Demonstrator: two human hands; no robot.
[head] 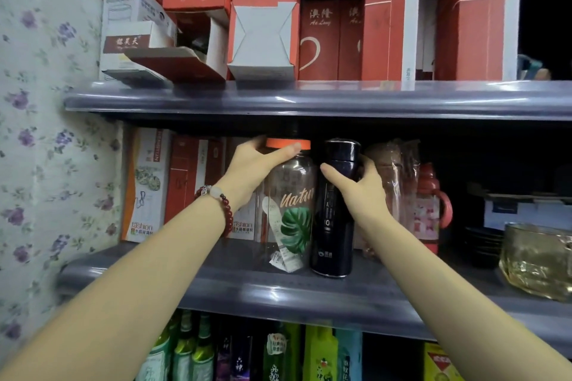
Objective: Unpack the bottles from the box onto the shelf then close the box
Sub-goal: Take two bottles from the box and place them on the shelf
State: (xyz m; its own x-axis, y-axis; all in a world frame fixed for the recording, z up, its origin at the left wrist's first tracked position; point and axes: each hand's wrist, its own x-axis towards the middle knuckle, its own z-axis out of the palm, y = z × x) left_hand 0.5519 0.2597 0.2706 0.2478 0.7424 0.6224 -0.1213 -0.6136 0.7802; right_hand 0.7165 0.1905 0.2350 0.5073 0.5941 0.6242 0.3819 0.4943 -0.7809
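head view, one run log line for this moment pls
stage: placing bottles | left hand: grips clear bottle near orange lid | right hand: grips dark bottle | both upright on middle shelf | box: not in view

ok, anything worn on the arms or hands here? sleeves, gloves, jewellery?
No sleeves or gloves: both forearms are bare up to the frame edge. The left hand has a bead bracelet at the wrist, dark red round beads plus one pale bead and a small silver charm. The right hand wears nothing visible.
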